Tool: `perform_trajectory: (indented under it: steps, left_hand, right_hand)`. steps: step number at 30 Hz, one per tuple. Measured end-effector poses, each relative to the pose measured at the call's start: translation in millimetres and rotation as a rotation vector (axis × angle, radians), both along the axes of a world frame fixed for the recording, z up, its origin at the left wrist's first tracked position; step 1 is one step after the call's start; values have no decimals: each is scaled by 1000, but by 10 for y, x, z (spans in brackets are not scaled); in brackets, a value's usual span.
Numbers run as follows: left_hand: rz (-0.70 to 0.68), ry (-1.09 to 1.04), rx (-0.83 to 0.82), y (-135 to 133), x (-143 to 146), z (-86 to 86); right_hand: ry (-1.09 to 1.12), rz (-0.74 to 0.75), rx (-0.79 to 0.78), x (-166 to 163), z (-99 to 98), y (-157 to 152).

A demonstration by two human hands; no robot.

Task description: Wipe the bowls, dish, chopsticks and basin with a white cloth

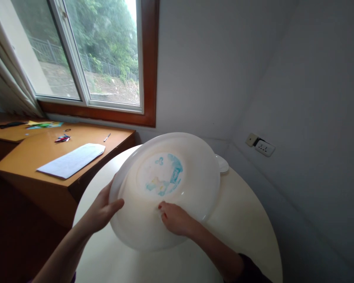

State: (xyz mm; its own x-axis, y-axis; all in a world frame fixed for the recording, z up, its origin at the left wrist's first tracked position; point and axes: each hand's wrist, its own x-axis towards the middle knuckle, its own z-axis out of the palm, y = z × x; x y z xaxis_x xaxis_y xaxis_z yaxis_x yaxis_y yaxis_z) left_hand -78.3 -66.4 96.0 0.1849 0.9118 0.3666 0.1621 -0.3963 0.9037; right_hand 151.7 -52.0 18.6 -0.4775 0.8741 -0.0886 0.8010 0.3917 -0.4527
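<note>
A large white plastic basin point(199, 173) is tilted up over the round white table, its face with a worn blue print turned toward me. My left hand point(102, 208) is closed on the basin's left rim, thumb on the near face and fingers behind. My right hand point(175, 219) lies against the basin's surface below the print. Its fingers are curled together; something small and pale may be pinched at the tips, but I cannot make it out.
Under the basin stands the round table point(253, 232). Behind the rim at right a white lid-like piece point(223, 164) partly shows. To the left, a wooden desk point(88, 135) bears a white sheet point(72, 160), a pen point(107, 137) and several coloured items. Wall sockets point(264, 147) are at right.
</note>
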Motion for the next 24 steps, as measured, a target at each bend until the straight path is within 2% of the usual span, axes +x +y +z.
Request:
perform_trajectory:
  steps: [2, 4, 6, 9, 13, 16, 20, 24]
  left_hand:
    - [32, -11, -20, -15, 11, -3]
    - [79, -15, -43, -29, 24, -2]
    - [128, -9, -59, -42, 36, -4]
    - [163, -3, -61, -57, 40, -29]
    - [146, -5, -80, -71, 23, -80]
    - [103, -14, -85, -87, 15, -78]
    - [77, -6, -63, -108, 5, -60]
    - [93, 13, -75, -118, -22, -109]
  right_hand:
    - [231, 18, -108, -152, 9, -63]
    - [458, -26, -227, -304, 38, -100]
    - [637, -92, -340, -448, 87, -109]
    - [868, -90, -525, -632, 206, -70]
    - [1204, -10, -732, -794, 440, 46]
    - [1399, -11, -795, -866, 605, 133]
    - [1459, -41, -791, -915, 650, 190]
    - [1260, -97, -715, -883, 455, 172]
